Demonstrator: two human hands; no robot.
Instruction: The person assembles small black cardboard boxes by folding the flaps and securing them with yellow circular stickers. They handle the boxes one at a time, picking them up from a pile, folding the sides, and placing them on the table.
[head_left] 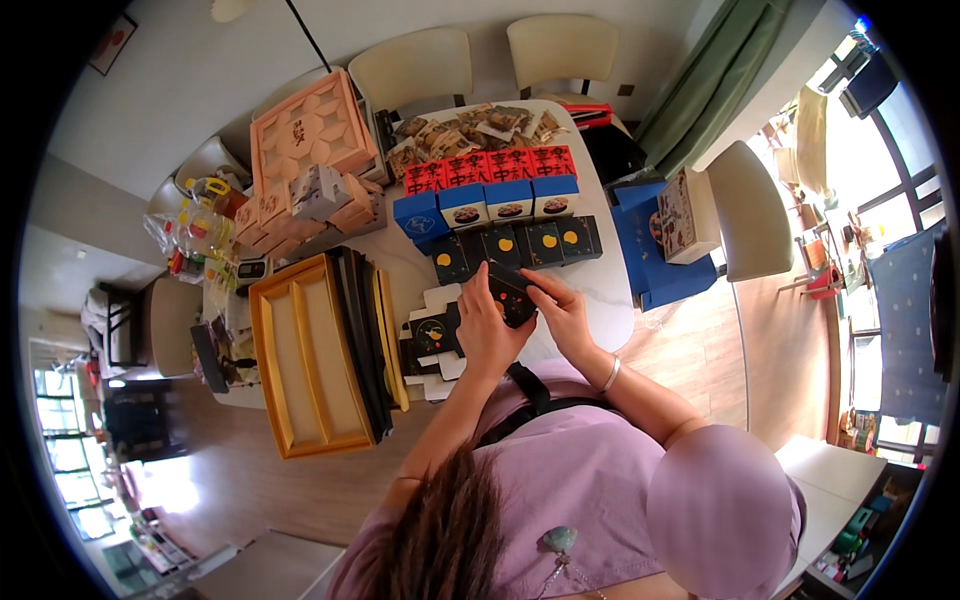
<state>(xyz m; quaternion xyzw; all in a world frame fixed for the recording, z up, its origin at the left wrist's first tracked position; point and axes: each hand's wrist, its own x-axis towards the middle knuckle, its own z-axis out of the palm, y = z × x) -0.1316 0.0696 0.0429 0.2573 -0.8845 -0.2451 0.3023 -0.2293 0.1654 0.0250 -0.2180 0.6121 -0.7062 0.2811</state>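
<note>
Between both my hands is a small black box [513, 296] with small coloured marks, held tilted above the table's near edge. My left hand [485, 328] is closed around its left side. My right hand [562, 312] grips its upper right edge with fingers and thumb; whether a flap is open there I cannot tell. Just beyond stands a row of black boxes [503, 246] with yellow round marks. To the left of my left hand lie flat, unfolded black-and-white box blanks [433, 334], partly hidden by that hand.
Behind the black row stand blue-and-white boxes [510, 200] with red tops, then a pile of clear food packets [480, 132]. Pink boxes [310, 135] stack at far left. Gold-rimmed trays [310, 360] lean at the near left. Chairs [412, 68] surround the table [605, 260].
</note>
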